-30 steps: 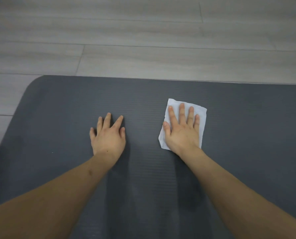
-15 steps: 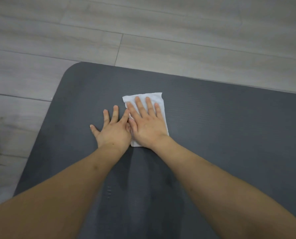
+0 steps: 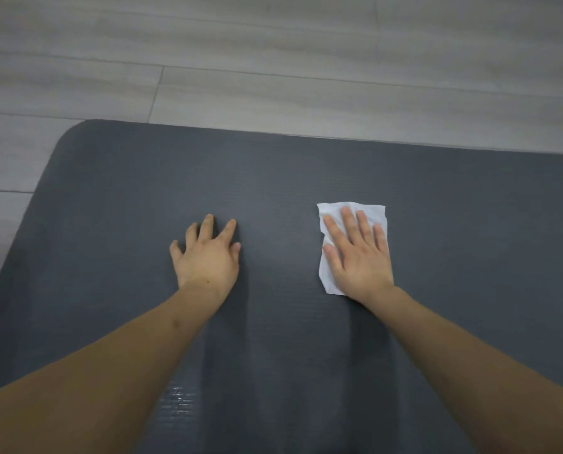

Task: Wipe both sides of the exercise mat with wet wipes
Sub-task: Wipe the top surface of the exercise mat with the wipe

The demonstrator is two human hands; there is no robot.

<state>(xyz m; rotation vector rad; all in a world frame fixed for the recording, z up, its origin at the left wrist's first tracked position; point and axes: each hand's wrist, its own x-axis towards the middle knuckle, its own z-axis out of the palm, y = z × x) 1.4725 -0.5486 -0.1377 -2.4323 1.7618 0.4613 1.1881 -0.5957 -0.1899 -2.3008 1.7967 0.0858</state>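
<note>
A dark grey exercise mat (image 3: 116, 198) lies flat on the floor and fills most of the view, its rounded far-left corner visible. A white wet wipe (image 3: 330, 211) lies spread on the mat right of centre. My right hand (image 3: 358, 253) presses flat on the wipe with straight fingers, covering most of it. My left hand (image 3: 208, 253) rests flat on the bare mat to the left, fingers spread, about a hand's width from the wipe. A small wet sheen (image 3: 178, 401) shows on the mat between my forearms.
Pale grey wood-look floor planks (image 3: 273, 67) run beyond the mat's far edge and along its left side. The mat continues out of view to the right and toward me.
My right hand has slid the wipe to the right, away from my left hand, after sweeping left to touch it half a second ago. My left hand stays planted.
</note>
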